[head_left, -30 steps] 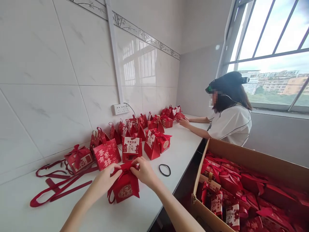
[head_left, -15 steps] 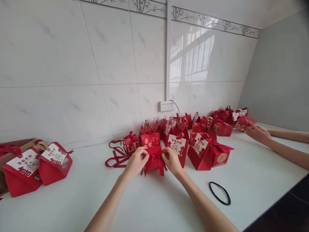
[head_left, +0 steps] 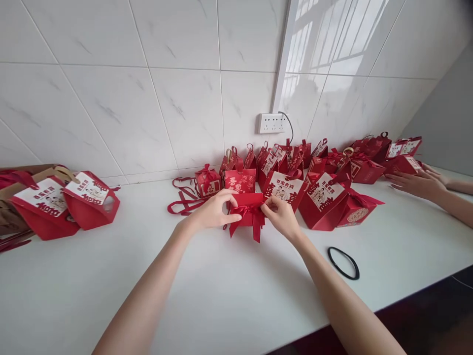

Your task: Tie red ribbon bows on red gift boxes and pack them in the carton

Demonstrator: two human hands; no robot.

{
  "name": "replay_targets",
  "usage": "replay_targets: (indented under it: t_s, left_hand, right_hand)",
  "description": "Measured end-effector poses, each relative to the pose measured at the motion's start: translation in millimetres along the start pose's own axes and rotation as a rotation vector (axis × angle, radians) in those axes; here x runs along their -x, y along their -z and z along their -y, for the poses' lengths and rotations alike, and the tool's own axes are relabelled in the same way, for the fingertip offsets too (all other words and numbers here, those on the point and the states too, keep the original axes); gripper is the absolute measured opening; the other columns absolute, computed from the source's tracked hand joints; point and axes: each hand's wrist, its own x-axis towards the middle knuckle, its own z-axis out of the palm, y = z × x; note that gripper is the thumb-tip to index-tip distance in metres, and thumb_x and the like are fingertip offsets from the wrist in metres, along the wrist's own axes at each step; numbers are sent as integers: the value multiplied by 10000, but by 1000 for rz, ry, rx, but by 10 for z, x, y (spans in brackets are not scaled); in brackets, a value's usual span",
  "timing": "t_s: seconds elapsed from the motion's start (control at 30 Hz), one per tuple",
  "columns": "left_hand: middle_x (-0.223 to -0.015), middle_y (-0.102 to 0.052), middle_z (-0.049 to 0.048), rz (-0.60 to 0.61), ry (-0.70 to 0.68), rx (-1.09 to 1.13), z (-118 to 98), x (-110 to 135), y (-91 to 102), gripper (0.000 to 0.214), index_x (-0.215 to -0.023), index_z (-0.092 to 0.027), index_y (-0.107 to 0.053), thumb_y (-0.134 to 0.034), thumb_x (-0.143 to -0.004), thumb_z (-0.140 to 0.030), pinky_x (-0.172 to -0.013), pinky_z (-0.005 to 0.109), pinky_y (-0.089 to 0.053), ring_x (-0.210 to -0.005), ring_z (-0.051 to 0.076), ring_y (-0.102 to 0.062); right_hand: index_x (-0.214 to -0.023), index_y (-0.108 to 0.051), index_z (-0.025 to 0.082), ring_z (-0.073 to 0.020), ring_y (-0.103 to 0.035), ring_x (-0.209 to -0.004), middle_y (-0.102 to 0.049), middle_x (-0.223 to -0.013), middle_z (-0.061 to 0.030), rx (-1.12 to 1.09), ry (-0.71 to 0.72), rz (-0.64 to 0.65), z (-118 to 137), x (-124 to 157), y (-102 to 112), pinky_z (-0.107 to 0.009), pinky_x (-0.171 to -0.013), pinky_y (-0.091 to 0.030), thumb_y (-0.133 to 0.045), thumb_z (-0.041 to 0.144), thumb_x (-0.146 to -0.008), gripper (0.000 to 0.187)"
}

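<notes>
A small red gift box [head_left: 249, 198] with a satin ribbon bow [head_left: 251, 217] on its front stands on the counter before me. At its left side, my left hand [head_left: 216, 209] curls fingers at the upper edge, with the thumb by the bow's left loop. My right hand [head_left: 283, 215] pinches the bow's right side, close to the box's top corner. The bow's two tails hang down the front. Just behind stands another red box [head_left: 241, 180] with gold lettering. A red box with a white label [head_left: 284, 190] is beside my right hand.
Red gift boxes [head_left: 323, 199] line the wall to the right; two more [head_left: 90, 199] stand far left beside brown bags. Loose red ribbons [head_left: 181, 204] lie left of centre. A black band [head_left: 343, 263] lies front right. Another person's hands [head_left: 417, 185] touch boxes at far right.
The view has tilted down. My left fingers have spread a little at the box's side, and my right hand stays at the bow. The other person's hand has flattened beside a box.
</notes>
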Motion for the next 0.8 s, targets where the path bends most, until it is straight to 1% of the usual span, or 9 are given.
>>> replay_targets:
  t_s: [0.13, 0.2, 0.3, 0.43, 0.57, 0.6, 0.67, 0.73, 0.8]
  left_hand:
    - [-1318, -477, 12, -26, -5, 43, 13, 0, -4, 205, -738, -213, -543, -517, -820, -399, -989, 372, -402, -1204, 250, -480]
    - [-1274, -513, 26, -20, 20, 103, 39, -11, -12, 262, -718, -204, -528, -485, -836, -434, -907, 351, -466, -1131, 236, -531]
    - [-1184, -567, 41, -9, 68, 180, 85, -35, -43, 296, -745, -202, -501, -467, -835, -482, -740, 296, -522, -1024, 219, -577]
    - [-1044, -616, 32, -32, 95, 112, 130, -56, -117, 321, -779, -210, -490, -426, -852, -516, -760, 318, -488, -909, 210, -608]
    - [-792, -612, 6, -6, 151, 50, 159, -71, -154, 370, -796, -211, -494, -375, -859, -556, -724, 346, -473, -764, 213, -619]
    - [-804, -615, 11, -4, 157, 66, 166, -73, -147, 377, -819, -211, -503, -380, -854, -565, -728, 349, -476, -792, 222, -623]
    - [-1004, -627, 53, 26, 150, 159, 182, -71, -118, 396, -951, -213, -521, -462, -813, -579, -791, 357, -481, -982, 254, -605]
    - [-1298, -512, 106, 117, 122, 264, 200, -57, -89, 610, -1179, -228, -459, -641, -694, -551, -891, 371, -460, -1218, 288, -478]
    - [-1451, -354, 119, 194, 109, 300, 221, -36, -83, 939, -1333, -269, -342, -791, -531, -462, -958, 389, -431, -1326, 310, -352]
  right_hand:
    - [-572, -388, 196, -110, -481, -547, -471, -563, 30, -198, -89, 148, -6, -15, 24, -257, -567, -447, -533, 357, -755, 283]
    - [-565, -391, 192, -109, -498, -555, -470, -564, 31, -296, -122, 200, -15, -27, 37, -276, -597, -482, -581, 420, -735, 341]
    - [-556, -390, 187, -109, -528, -579, -477, -568, 37, -390, -165, 212, -1, -34, 64, -289, -626, -517, -646, 466, -680, 399]
    - [-585, -431, 177, -110, -552, -622, -512, -621, 28, -435, -242, 216, 40, -39, 116, -280, -606, -548, -655, 453, -680, 368]
    - [-681, -524, 166, -135, -573, -693, -560, -696, -5, -430, -304, 404, 17, -66, 229, -305, -612, -572, -631, 413, -723, 272]
    - [-732, -545, 169, -152, -585, -737, -576, -746, -19, -444, -305, 435, 2, -70, 265, -326, -628, -578, -625, 409, -730, 253]
    - [-898, -566, 189, -196, -598, -888, -591, -933, -56, -467, -269, 427, -30, -68, 337, -373, -701, -578, -628, 414, -732, 287]
    - [-1129, -507, 227, -243, -529, -1114, -521, -1184, -94, -430, -177, 404, -60, -51, 389, -411, -839, -534, -695, 400, -679, 517]
    - [-1325, -347, 263, -279, -396, -1274, -395, -1358, -123, -342, -91, 472, -88, -23, 403, -429, -934, -474, -790, 343, -574, 876]
